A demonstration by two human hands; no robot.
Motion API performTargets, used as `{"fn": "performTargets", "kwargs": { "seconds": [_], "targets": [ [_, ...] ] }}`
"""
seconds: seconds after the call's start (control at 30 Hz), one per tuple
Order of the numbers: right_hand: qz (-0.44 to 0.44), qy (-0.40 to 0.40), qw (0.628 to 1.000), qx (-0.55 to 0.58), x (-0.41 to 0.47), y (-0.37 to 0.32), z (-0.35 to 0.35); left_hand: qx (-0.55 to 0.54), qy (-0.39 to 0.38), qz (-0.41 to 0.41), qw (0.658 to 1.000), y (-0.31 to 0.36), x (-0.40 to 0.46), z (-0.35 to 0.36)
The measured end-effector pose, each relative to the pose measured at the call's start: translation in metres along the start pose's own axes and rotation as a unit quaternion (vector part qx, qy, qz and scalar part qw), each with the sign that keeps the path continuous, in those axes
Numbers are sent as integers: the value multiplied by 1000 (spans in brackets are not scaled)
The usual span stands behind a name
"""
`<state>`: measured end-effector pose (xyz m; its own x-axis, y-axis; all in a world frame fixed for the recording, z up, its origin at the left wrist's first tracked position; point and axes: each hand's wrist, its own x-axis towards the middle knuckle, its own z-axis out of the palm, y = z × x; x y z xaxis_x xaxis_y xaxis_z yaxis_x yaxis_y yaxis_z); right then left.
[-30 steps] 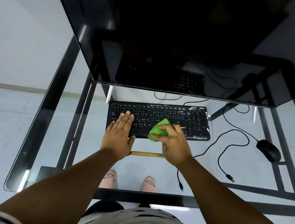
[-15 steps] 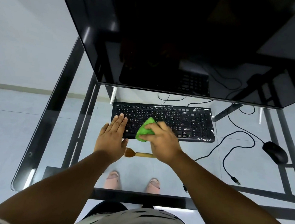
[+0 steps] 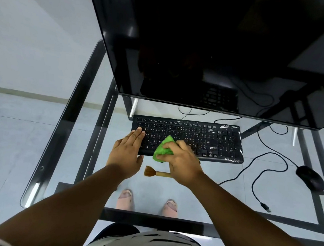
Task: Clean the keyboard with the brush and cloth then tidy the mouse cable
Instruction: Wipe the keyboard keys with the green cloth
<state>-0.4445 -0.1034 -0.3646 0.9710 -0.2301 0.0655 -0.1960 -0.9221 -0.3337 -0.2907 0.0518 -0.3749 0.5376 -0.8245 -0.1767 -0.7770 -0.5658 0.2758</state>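
Nearest me on the glass surface (image 3: 63,134) lies the brush (image 3: 156,173). Beyond it, my right hand (image 3: 183,163) grips the green cloth (image 3: 164,149) on the keyboard (image 3: 191,137), my left hand (image 3: 127,152) flat on its keys. Mouse (image 3: 310,178) and cable (image 3: 258,169) lie right.

clear glass surface (image 3: 229,188) on glossy dark metal frame; matt black plastic keyboard (image 3: 194,139); soft green cloth (image 3: 163,148); wooden-handled brush (image 3: 157,173), brown bristles; glossy black monitor (image 3: 211,49); matt mouse (image 3: 310,177).
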Motion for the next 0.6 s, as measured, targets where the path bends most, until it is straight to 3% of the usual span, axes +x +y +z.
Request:
{"fn": "performTargets", "kwargs": {
  "seconds": [0.1, 0.2, 0.37, 0.47, 0.6],
  "targets": [
    [0, -1, 1000, -12, -3, 11, -3, 18, -2, 12, 1000, -4, 2, -3],
    [39, 64, 997, 23, -11, 27, -11, 30, 4, 14, 999, -5, 5, -6],
    [221, 205, 948, 104, 7, 55, -24, 17, -8, 14, 1000, 4, 19, -15],
    [294, 165, 937, 96, 31, 63, -30, 12, -24, 23, 999, 11, 31, -18],
    [318, 76, 943, 62, 53, 66, -34, 24, -47, 15, 998, 14, 45, -19]
  ]
}}
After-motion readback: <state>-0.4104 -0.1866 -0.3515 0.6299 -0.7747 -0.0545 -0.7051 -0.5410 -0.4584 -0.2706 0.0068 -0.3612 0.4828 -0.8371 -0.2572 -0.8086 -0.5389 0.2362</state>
